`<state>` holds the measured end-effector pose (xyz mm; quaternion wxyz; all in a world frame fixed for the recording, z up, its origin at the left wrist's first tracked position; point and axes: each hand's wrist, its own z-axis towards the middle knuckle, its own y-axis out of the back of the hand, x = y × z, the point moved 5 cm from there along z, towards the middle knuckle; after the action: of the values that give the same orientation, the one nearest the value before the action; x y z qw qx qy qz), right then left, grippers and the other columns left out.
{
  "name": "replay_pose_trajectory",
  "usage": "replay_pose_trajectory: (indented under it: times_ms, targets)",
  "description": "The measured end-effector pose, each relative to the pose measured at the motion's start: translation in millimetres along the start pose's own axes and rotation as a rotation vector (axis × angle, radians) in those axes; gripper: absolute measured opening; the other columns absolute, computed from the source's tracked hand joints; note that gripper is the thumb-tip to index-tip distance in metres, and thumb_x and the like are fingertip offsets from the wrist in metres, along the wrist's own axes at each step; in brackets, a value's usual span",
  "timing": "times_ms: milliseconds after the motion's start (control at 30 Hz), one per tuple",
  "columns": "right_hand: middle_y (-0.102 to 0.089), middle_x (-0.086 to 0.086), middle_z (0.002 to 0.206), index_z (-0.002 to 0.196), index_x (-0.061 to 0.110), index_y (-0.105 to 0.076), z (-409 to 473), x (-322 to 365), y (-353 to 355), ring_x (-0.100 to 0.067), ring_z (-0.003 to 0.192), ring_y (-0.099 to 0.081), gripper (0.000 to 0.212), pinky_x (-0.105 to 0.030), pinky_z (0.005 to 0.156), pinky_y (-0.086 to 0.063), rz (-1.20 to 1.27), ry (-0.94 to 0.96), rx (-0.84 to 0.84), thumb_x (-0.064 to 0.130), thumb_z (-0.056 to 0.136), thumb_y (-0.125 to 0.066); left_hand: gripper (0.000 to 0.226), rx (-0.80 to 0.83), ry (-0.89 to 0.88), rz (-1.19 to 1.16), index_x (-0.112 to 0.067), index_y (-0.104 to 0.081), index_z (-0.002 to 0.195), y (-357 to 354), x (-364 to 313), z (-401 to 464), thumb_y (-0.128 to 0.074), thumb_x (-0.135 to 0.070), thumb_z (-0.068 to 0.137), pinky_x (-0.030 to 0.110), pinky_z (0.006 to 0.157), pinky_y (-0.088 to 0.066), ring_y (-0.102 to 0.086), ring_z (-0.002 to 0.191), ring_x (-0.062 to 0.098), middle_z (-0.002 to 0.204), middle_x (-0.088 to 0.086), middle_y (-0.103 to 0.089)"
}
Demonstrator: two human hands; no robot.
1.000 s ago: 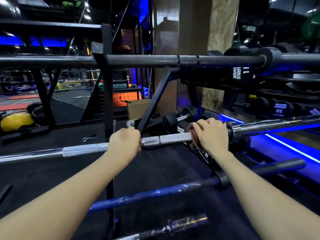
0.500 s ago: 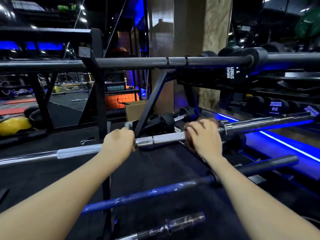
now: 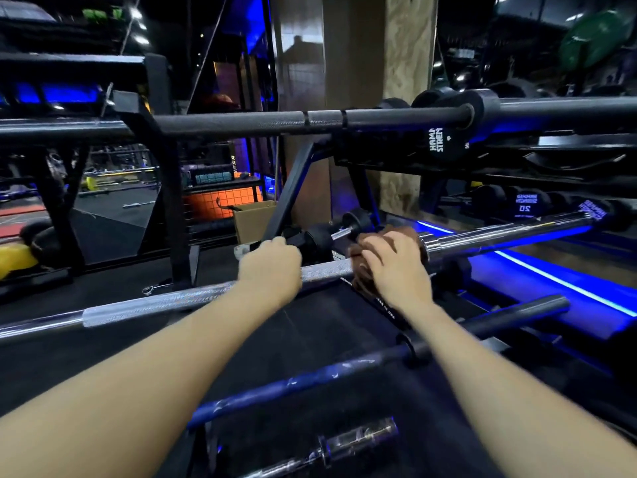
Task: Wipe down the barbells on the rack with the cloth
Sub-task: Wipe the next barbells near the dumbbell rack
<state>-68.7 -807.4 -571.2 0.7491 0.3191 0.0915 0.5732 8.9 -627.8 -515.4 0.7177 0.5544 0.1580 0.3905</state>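
Observation:
A chrome barbell (image 3: 155, 305) lies across the black rack (image 3: 172, 208) at mid height. My left hand (image 3: 270, 262) grips its knurled shaft. Just to the right, my right hand (image 3: 389, 262) holds a brown cloth (image 3: 362, 270) wrapped round the same bar, close to the collar of the shiny sleeve (image 3: 499, 236). A black barbell (image 3: 241, 122) rests on the rack above. Below lie a blue-wrapped barbell (image 3: 293, 384) and a short chrome bar (image 3: 358, 439).
Dumbbells (image 3: 524, 201) fill shelves at the right, over blue strip lighting. A cardboard box (image 3: 253, 220) stands behind the rack beside a wide pillar (image 3: 379, 63). A yellow ball (image 3: 15, 258) lies on the floor far left. Black rubber flooring lies beneath the bars.
My right hand with the cloth has slid slightly left along the chrome bar, away from the sleeve collar. My left hand keeps its grip on the shaft.

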Motion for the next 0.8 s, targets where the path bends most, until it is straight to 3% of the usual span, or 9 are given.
replay_pose_trajectory:
  times_ms: [100, 167, 233, 333, 433, 500, 600, 700, 800]
  targets:
    - [-0.063, -0.017, 0.106, 0.102, 0.012, -0.069, -0.3, 4.7, -0.3, -0.037, 0.104, -0.053, 0.044, -0.042, 0.096, -0.035, -0.042, -0.083, -0.080, 0.038, 0.091, -0.035, 0.031, 0.017, -0.014, -0.062, -0.012, -0.056, 0.118, -3.5, -28.7, 10.4, -0.060, -0.026, 0.091, 0.033, 0.071, -0.033, -0.047, 0.116, 0.025, 0.120, 0.007, -0.047]
    - [-0.061, -0.021, 0.111, 0.101, 0.010, -0.069, -15.3, 22.5, -1.8, -0.036, 0.109, -0.048, 0.042, -0.043, 0.096, -0.041, 0.018, -0.153, -0.150, 0.036, 0.091, -0.038, 0.027, 0.003, -0.009, -0.042, -0.012, -0.056, 0.118, -9.5, -37.7, 12.3, -0.059, -0.021, 0.092, 0.033, 0.071, -0.035, -0.048, 0.117, 0.024, 0.121, 0.007, -0.049]
    - [-0.056, -0.020, 0.121, 0.111, 0.013, -0.068, -36.4, 34.6, -2.0, -0.031, 0.114, -0.040, 0.042, -0.044, 0.089, -0.049, 0.045, -0.137, -0.138, 0.036, 0.091, -0.039, 0.024, -0.031, -0.023, 0.010, -0.011, -0.057, 0.116, -14.3, -40.1, 10.9, -0.057, -0.017, 0.093, 0.032, 0.070, -0.038, -0.050, 0.115, 0.024, 0.120, 0.007, -0.051]
    - [-0.058, -0.013, 0.121, 0.116, 0.022, -0.067, -36.4, 23.9, 1.9, -0.031, 0.108, -0.050, 0.041, -0.040, 0.083, -0.051, -0.022, -0.057, -0.112, 0.039, 0.093, -0.038, 0.019, -0.077, -0.050, 0.062, -0.013, -0.060, 0.111, -19.5, -35.8, 12.8, -0.058, -0.017, 0.092, 0.031, 0.066, -0.036, -0.053, 0.110, 0.023, 0.115, 0.005, -0.052]
    - [-0.064, -0.011, 0.104, 0.106, 0.021, -0.066, 7.3, 18.0, -0.9, -0.035, 0.094, -0.057, 0.053, -0.046, 0.089, -0.043, -0.177, -0.007, 0.092, 0.041, 0.094, -0.019, 0.017, -0.076, -0.048, 0.063, -0.015, -0.062, 0.107, -20.1, -30.8, 15.6, -0.061, -0.016, 0.090, 0.030, 0.063, -0.036, -0.056, 0.103, 0.022, 0.110, 0.003, -0.054]
    - [-0.064, -0.014, 0.112, 0.112, 0.016, -0.062, 35.7, 11.9, -4.1, -0.037, 0.101, -0.057, 0.063, -0.049, 0.094, -0.036, -0.150, -0.075, 0.291, 0.036, 0.095, -0.004, 0.016, -0.074, -0.056, 0.061, -0.014, -0.062, 0.106, -20.3, -29.9, 15.8, -0.060, -0.016, 0.090, 0.031, 0.062, -0.036, -0.056, 0.102, 0.023, 0.109, 0.003, -0.054]
    - [-0.063, -0.012, 0.121, 0.110, 0.016, -0.065, 54.1, -10.1, -16.5, -0.035, 0.110, -0.055, 0.046, -0.041, 0.091, -0.040, -0.053, -0.199, 0.409, 0.037, 0.100, -0.025, 0.017, -0.089, -0.068, 0.054, -0.014, -0.062, 0.108, -18.2, -30.4, 15.5, -0.058, -0.018, 0.092, 0.031, 0.064, -0.036, -0.056, 0.105, 0.023, 0.110, 0.004, -0.054]
    - [-0.065, -0.012, 0.101, 0.101, 0.021, -0.071, 30.4, -4.9, -8.7, -0.034, 0.099, -0.057, 0.044, -0.039, 0.088, -0.039, -0.053, -0.090, 0.126, 0.045, 0.093, -0.035, 0.019, -0.097, -0.074, 0.068, -0.013, -0.060, 0.111, -17.8, -33.3, 16.2, -0.057, -0.018, 0.093, 0.031, 0.066, -0.035, -0.056, 0.107, 0.024, 0.113, 0.005, -0.054]
    - [-0.056, -0.016, 0.115, 0.113, 0.018, -0.068, -8.1, 3.2, -3.9, -0.032, 0.113, -0.046, 0.046, -0.038, 0.100, -0.032, 0.134, -0.072, -0.084, 0.045, 0.088, -0.041, 0.020, -0.098, -0.074, 0.075, -0.013, -0.059, 0.112, -16.4, -34.7, 18.0, -0.057, -0.018, 0.093, 0.031, 0.066, -0.035, -0.056, 0.107, 0.024, 0.113, 0.005, -0.055]
